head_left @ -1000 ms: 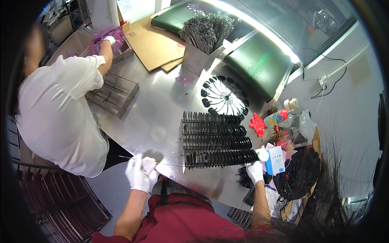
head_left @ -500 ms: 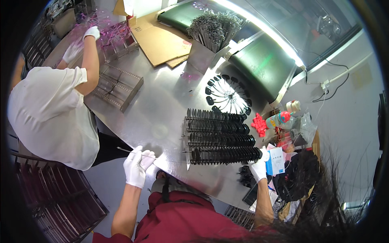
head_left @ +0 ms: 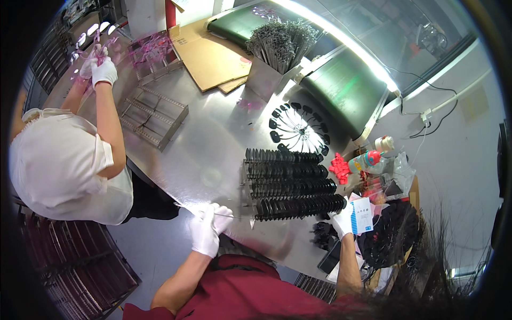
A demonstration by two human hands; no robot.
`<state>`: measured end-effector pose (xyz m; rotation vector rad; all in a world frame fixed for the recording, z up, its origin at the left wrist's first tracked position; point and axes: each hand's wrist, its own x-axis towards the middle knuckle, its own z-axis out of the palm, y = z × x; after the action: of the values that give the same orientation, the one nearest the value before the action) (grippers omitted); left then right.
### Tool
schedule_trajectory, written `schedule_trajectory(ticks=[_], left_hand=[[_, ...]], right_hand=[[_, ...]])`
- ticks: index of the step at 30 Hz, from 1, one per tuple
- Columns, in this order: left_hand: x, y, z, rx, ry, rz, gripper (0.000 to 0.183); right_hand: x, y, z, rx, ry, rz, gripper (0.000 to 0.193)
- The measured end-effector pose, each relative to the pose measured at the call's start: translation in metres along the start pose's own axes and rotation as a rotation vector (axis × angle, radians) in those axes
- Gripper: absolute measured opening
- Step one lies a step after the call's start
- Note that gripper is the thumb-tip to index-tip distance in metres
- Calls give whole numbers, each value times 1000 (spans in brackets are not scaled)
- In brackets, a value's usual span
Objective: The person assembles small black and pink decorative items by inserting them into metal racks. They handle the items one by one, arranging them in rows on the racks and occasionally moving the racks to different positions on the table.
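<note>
My gloved left hand (head_left: 209, 230) is closed on a thin metal rod (head_left: 241, 217), just off the table's near edge. One end of the rod sticks out beyond the hand to the left; the other reaches the nearest row of the rack. That rack (head_left: 253, 224) carries several parallel rows of thin black lens-like pieces (head_left: 298, 207), standing on edge close together. At the right end of the nearest row is my gloved right hand (head_left: 341, 223), its fingers bent and partly hidden. What they grip there I cannot make out.
Beyond the rack lies a ring of black pieces on thin stems (head_left: 302, 129). A metal bin of wire rods (head_left: 265, 78), cardboard (head_left: 210, 56) and an empty frame (head_left: 173, 127) stand farther back. Bottle (head_left: 365, 160) and red object (head_left: 340, 168) sit right. A co-worker (head_left: 69, 165) works left.
My left hand has moved right, toward the rack, with the rod. My right hand stays at the row's end. The co-worker's hands have shifted and now hold up shiny pieces with purple parts.
</note>
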<state>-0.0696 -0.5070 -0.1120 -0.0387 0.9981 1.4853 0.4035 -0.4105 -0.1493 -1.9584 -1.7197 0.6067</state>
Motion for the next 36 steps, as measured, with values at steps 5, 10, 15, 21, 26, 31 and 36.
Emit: schedule_trajectory(ticks=[5, 10, 15, 21, 26, 31, 36], left_hand=[[-12, -22, 20, 109, 89, -130, 29], [-1, -13, 10, 342, -70, -312, 46], [-25, 7, -19, 141, -9, 59, 42], [-24, 17, -16, 112, 158, 157, 19], [-16, -1, -4, 149, 84, -43, 16], [-15, -15, -1, 223, 85, 30, 24], [-10, -37, 18, 439, -133, -165, 45]], right_hand=[[3, 2, 5, -62, 40, -41, 31], [-1, -24, -4, -115, 36, -130, 30], [-4, -53, -10, -85, -19, -17, 26], [-4, -42, -10, -23, -49, 69, 21], [1, -14, -4, -60, -9, 17, 22], [-5, -25, 0, -179, -71, 58, 28], [-14, 0, 17, -134, -112, 231, 35]])
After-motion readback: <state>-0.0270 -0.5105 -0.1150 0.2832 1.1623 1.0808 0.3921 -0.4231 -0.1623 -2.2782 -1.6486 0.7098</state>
